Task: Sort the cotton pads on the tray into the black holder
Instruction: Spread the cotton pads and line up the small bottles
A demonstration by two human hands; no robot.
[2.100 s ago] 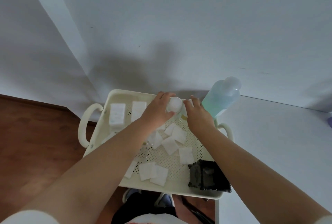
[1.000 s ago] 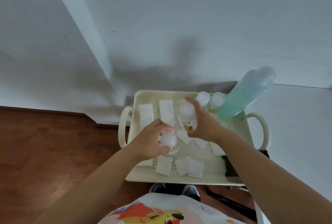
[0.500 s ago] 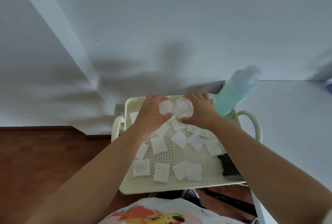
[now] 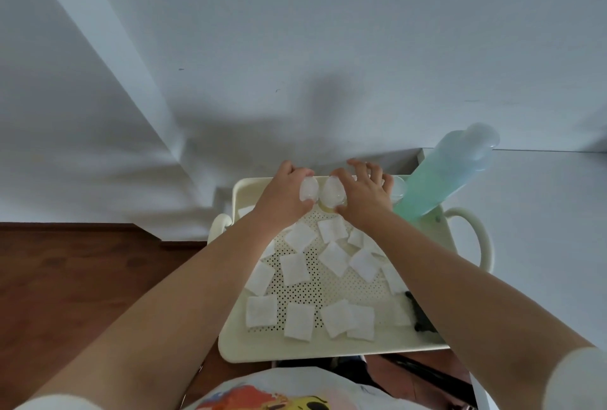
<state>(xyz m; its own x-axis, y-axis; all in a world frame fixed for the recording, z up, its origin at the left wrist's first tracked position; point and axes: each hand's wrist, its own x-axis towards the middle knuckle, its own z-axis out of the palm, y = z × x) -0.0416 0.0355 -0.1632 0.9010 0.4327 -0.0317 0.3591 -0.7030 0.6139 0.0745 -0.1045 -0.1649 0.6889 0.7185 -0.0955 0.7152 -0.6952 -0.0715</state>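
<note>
Both hands are at the far edge of the cream perforated plastic tray. The left hand has its fingers curled round a small clear round-capped bottle. The right hand has thumb and fingers spread over a second clear bottle; whether it grips or only steadies it, cannot tell. The two bottles are just beside each other. A third clear cap shows beyond the right hand, next to the tall pale-green translucent bottle leaning at the tray's far right corner.

Task items: the white square cotton pads lie scattered flat over the tray's middle and near edge, several overlapping. The black holder sits at the near right corner, mostly hidden behind the right forearm.

Judgement on the step: the small bottles are being parked along the far edge to free the pad area; no pad is in the holder that I can see.

How to do it well:
- Set each bottle upright against the far rim, close to the others, off any pad.
- Let go one hand at a time; the bottles look light and tippy.
- Mind the leaning green bottle when withdrawing the right hand.
- Then gather pads into a squared stack, pinching by the edges, before feeding the holder.
</note>
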